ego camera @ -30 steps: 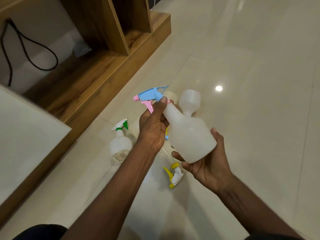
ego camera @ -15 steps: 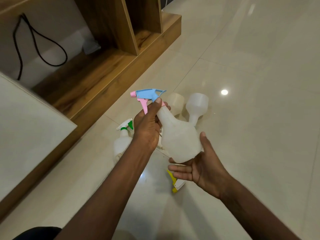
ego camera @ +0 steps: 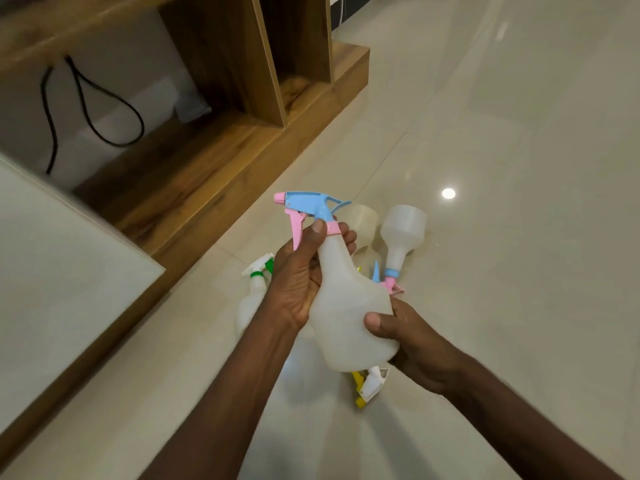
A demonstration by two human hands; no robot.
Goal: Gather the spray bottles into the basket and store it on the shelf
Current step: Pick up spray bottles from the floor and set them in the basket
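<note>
Right hand (ego camera: 412, 337) now wraps bottle bottom; before, lay flat under it. Left hand (ego camera: 301, 282) still grips neck of spray bottle (ego camera: 346, 306), held above floor. Other bottles (ego camera: 401, 237) lie far, behind. Basket not seen.

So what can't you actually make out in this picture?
- Basket: none in the head view; whether it lies outside the frame cannot be told.
- Green-capped bottle: its body is partly behind the left hand.
- Yellow-and-white sprayer: its bottle is hidden by the held spray bottle and the right hand.
- Black cable: its lower end is cut off by the white panel.
</note>
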